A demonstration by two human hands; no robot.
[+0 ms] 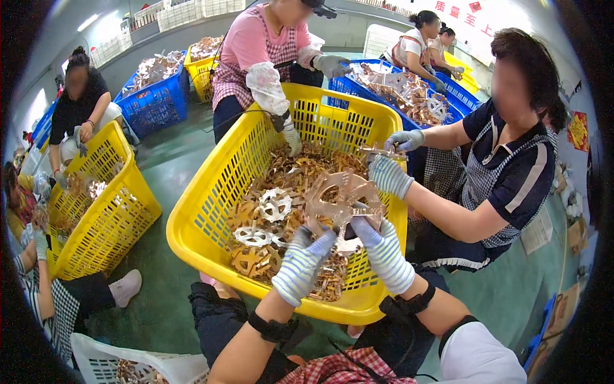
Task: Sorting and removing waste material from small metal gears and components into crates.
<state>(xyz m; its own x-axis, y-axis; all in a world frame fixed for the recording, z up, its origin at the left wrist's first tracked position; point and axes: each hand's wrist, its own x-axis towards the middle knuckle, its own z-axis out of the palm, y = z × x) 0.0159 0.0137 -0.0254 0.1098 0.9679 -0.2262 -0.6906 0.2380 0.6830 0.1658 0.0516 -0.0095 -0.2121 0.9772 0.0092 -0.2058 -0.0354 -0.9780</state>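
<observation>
Over the yellow plastic basket [211, 259] I hold up a copper-coloured metal plate [339, 192] with cut-out openings. My left hand [302, 264], in a striped knit glove, grips its lower left edge. At the lower right edge, my right hand [385, 253] is closed on the same plate, in a matching glove. Fingertips of both hands are partly hidden. Below lie many small copper-coloured metal pieces [300, 173] and a silver cut-out plate [276, 206]. Another silver plate [251, 237] rests near the basket's left wall.
Across the basket, a co-worker's gloved hand [292, 141] reaches into the pieces. At the right, another co-worker's gloved hands [391, 169] hold a metal part above the rim. A white basket [121, 355] stands lower left; another yellow basket [109, 217] and blue crates [157, 105] stand beyond.
</observation>
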